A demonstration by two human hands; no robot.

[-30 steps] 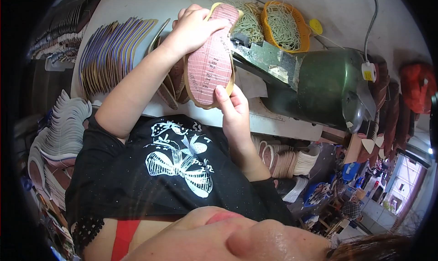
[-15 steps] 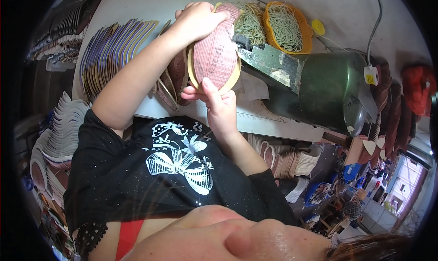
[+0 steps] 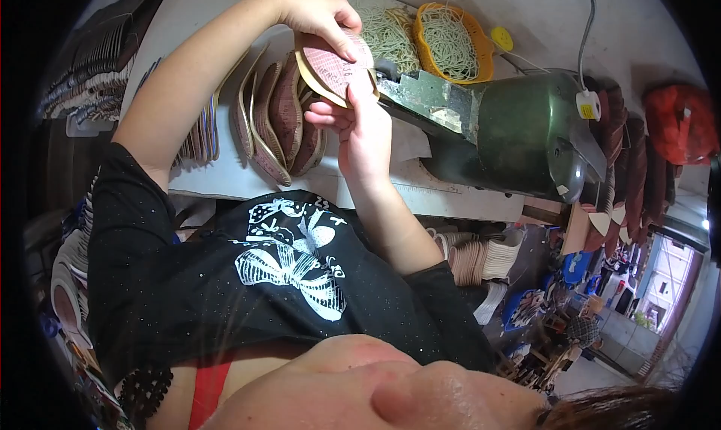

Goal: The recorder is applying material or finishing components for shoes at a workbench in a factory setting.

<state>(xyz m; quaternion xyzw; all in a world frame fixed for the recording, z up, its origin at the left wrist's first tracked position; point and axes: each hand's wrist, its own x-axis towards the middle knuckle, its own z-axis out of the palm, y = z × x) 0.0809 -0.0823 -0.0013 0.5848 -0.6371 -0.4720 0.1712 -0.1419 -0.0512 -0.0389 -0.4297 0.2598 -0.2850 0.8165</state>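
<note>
Pink-faced soles bunched on edge on the white table, left of the work. Left hand clamped on the far end of a yellow-rimmed pink sole, thumb flat on its face, other fingers mostly hidden. Sole tilted, held just beside the tip of the green machine. Right hand pinches the near edge, thumb on top, fingers loosely curled below.

Black short-sleeved shirt (finely speckled), white bow prints; red strap; black openwork trim.
</note>
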